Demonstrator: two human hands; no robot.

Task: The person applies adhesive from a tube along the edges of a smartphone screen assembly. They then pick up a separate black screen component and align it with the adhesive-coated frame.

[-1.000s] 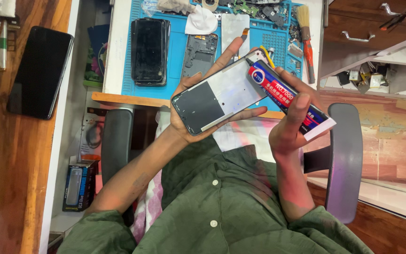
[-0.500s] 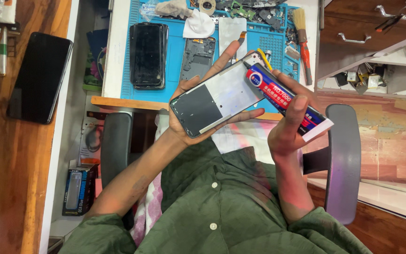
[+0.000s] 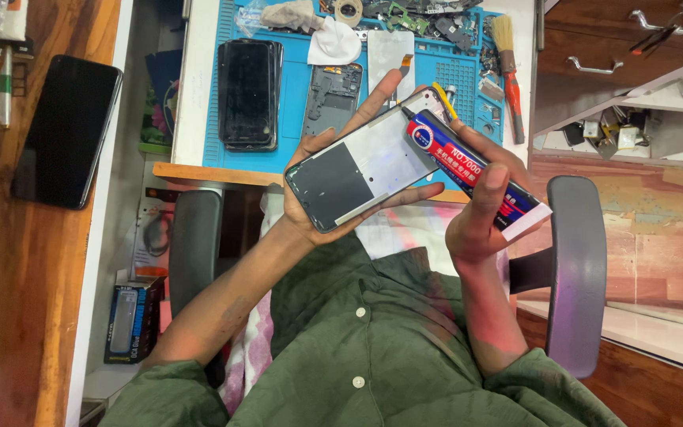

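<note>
Little had changed over the last second — the left hand (image 3: 322, 202) still cradled the opened phone frame (image 3: 365, 168) flat on its palm above the lap, and the right hand (image 3: 480, 209) kept its grip on the red-and-blue glue tube (image 3: 468, 170). The nozzle stayed at the frame's upper edge, so gluing looked ongoing. Behind lay the blue mat (image 3: 294, 150) on the counter (image 3: 191, 103).
</note>
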